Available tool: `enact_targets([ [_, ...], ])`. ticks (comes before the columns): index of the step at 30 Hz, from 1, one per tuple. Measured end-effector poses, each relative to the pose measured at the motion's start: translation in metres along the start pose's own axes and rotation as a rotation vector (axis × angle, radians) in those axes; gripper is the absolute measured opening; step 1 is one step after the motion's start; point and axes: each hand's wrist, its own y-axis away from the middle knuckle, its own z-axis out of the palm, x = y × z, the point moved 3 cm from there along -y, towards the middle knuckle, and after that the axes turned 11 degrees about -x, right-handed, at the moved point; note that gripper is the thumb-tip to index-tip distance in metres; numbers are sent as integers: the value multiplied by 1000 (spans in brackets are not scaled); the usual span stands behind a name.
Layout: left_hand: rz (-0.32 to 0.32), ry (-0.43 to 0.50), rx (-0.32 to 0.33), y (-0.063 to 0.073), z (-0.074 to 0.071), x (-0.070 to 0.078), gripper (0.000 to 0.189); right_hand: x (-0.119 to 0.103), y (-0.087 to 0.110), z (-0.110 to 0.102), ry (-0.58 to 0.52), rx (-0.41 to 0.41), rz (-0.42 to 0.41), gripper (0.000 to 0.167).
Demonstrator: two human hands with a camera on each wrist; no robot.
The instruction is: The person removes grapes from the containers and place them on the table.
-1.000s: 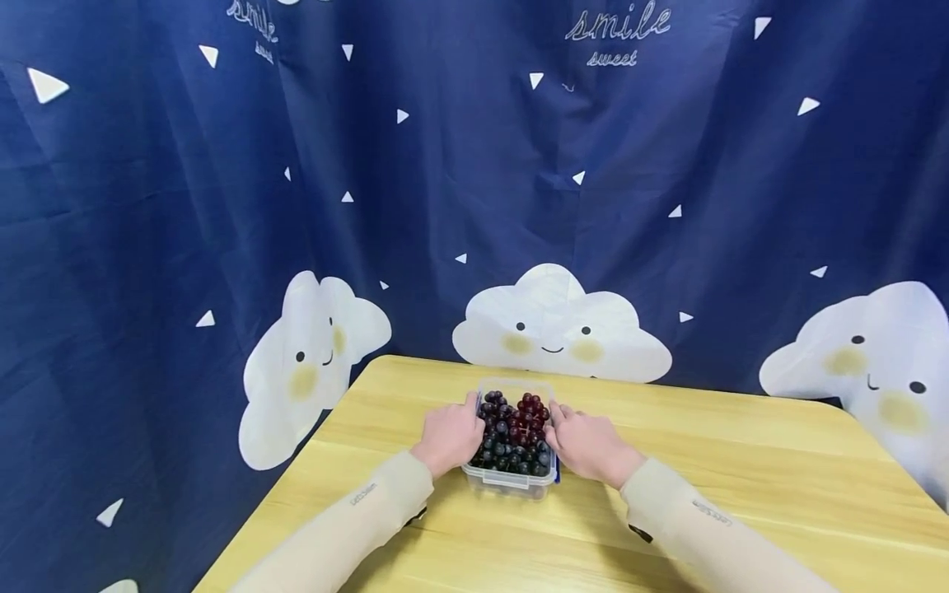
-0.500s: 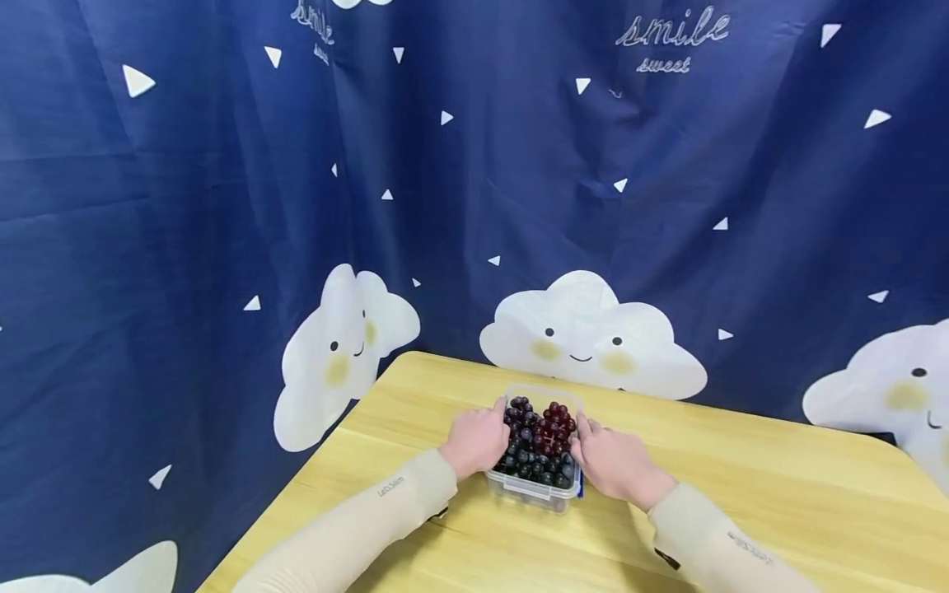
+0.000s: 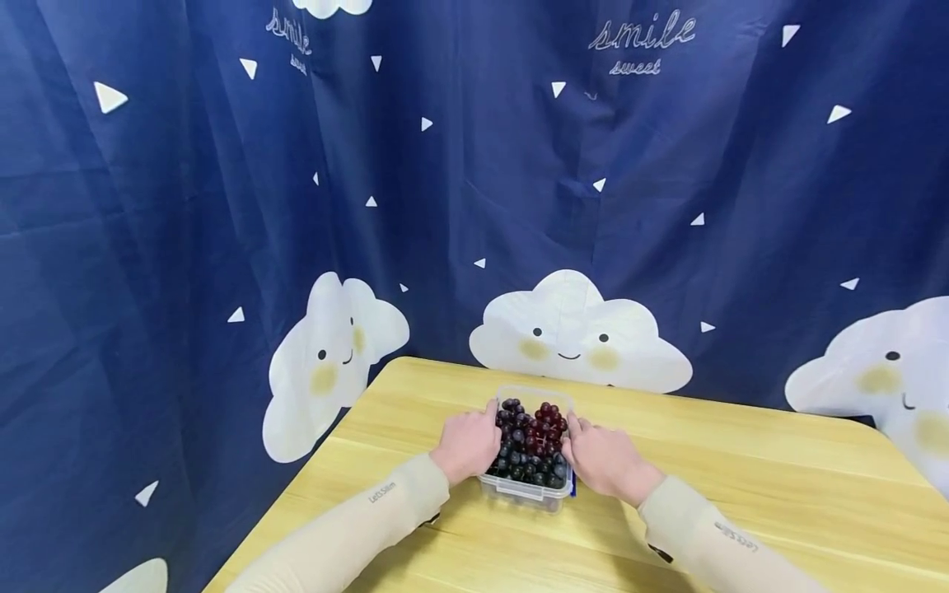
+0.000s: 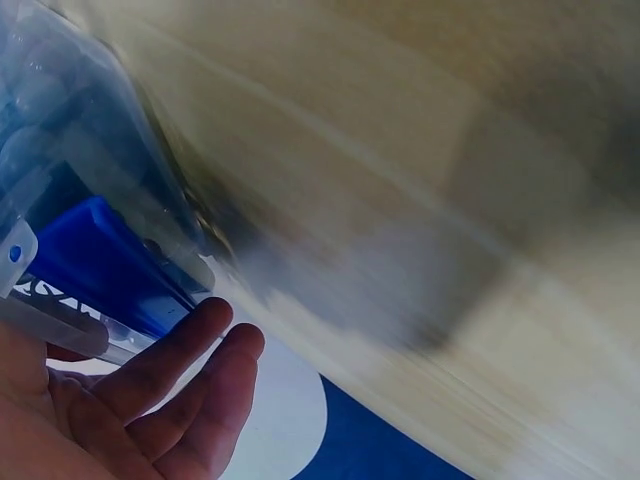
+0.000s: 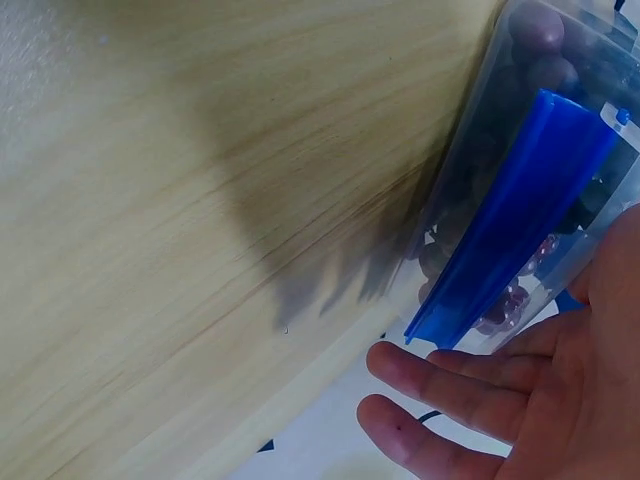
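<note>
A clear plastic food container [image 3: 519, 491] stands on the table, filled with dark and red grapes [image 3: 544, 428]. My left hand [image 3: 469, 443] holds its left side at the rim. At the right side, my right hand [image 3: 604, 459] holds the rim, its index finger along the edge. A blue clasp [image 5: 510, 220] hangs on the container's side in the right wrist view; another blue clasp [image 4: 110, 260] shows beside the left fingers [image 4: 165, 365]. Both thumbs are mostly hidden in the wrist views. Whether a clear lid covers the grapes, I cannot tell.
The light wooden table [image 3: 712, 461] runs toward a rounded far edge. Behind it hangs a dark blue curtain [image 3: 415, 214] with white clouds and triangles. Pale sleeves cover both forearms.
The head view swings right to left across the frames, shifting everything in it. Both hands stay at the container's sides, and the container shows no clear movement on the table.
</note>
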Motion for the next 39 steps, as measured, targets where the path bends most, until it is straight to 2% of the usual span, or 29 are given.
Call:
enact_targets([
  [6,-10,5,18,0,1,1,52,0,0,-1,3,27,-43,57],
  [15,8,21,5,5,4,5,53,2,4,3,-32,-44,-23,60],
  [21,-11,18,9,10,9,4,53,0,5,9,-39,-59,-44,60],
  [26,-7,-1,26,8,9,4,52,1,4,9,-46,-42,-30,59],
  [39,3,-1,27,3,3,4,53,3,2,2,-54,-77,-24,60],
])
